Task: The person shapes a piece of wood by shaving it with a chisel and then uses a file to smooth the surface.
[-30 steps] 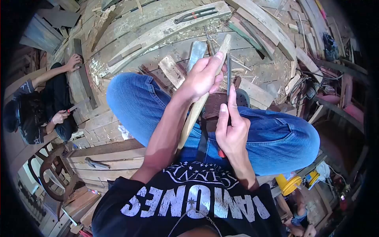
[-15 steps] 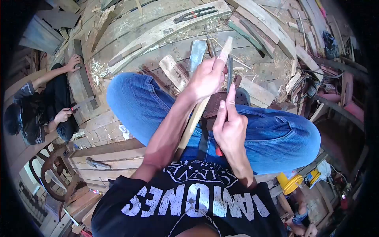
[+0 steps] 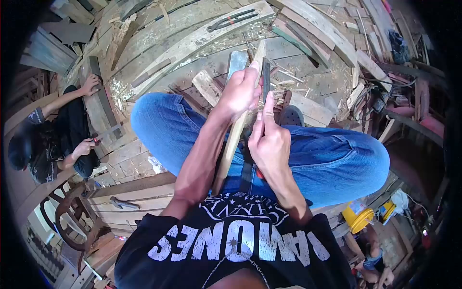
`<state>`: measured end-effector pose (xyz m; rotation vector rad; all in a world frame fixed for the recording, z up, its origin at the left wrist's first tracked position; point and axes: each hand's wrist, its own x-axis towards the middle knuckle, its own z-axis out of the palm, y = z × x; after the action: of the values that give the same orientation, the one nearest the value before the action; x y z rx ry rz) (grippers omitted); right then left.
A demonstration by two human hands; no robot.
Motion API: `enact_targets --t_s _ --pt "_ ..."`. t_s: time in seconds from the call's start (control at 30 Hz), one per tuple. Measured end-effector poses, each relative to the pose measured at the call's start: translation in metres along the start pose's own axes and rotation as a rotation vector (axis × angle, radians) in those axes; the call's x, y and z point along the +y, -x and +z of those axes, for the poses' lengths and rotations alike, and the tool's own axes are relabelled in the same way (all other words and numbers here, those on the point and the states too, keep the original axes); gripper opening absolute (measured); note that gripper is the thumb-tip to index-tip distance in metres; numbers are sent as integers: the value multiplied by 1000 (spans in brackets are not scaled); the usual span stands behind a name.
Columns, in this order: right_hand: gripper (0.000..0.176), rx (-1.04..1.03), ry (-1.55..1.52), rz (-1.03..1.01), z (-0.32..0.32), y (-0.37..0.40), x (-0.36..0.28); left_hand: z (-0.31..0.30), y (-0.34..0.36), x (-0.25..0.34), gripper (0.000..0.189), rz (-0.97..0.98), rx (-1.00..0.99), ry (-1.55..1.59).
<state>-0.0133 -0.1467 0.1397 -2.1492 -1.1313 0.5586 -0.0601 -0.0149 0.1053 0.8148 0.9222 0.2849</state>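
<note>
My left hand [image 3: 240, 91] is wrapped around a pale wooden stick [image 3: 230, 149], whose tapered tip points away from me and whose other end reaches back to my shirt. Close on the right of the stick, my right hand [image 3: 270, 142] grips a long narrow tool with a dark, straight blade [image 3: 266, 79]. My right index finger lies stretched along that blade, and a bit of red shows below the hand. The handle is mostly hidden by my palm. Both hands are above my crossed legs in blue jeans [image 3: 332, 154].
Pincers [image 3: 233, 20] lie on a curved plank [image 3: 192, 41] ahead. Wood scraps and shavings cover the floor around. At left, another person [image 3: 53, 130] holds a saw at a beam [image 3: 103, 106]. A hammer [image 3: 124, 203] rests on planks; a yellow bucket [image 3: 358, 219] stands at lower right.
Both hands, with the stick and the dark-bladed tool, have shifted slightly left in view. The blade now points more straight ahead, beside the stick's tapered end. Both grips are kept.
</note>
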Motion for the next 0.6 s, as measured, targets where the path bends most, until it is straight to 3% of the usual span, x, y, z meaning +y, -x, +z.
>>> enact_targets --t_s 0.1,0.17,0.37,0.6 --pt "56 11 121 -97 -1 -5 12 -3 1 7 47 -55 -39 83" --pt "55 -4 93 -64 -2 0 9 -3 -3 7 46 -120 -140 198" --pt "51 -27 -78 64 -1 1 0 0 -9 0 43 -114 -128 254" --pt "49 -41 -44 56 -8 -2 2 -2 -15 -2 44 -130 -154 201"
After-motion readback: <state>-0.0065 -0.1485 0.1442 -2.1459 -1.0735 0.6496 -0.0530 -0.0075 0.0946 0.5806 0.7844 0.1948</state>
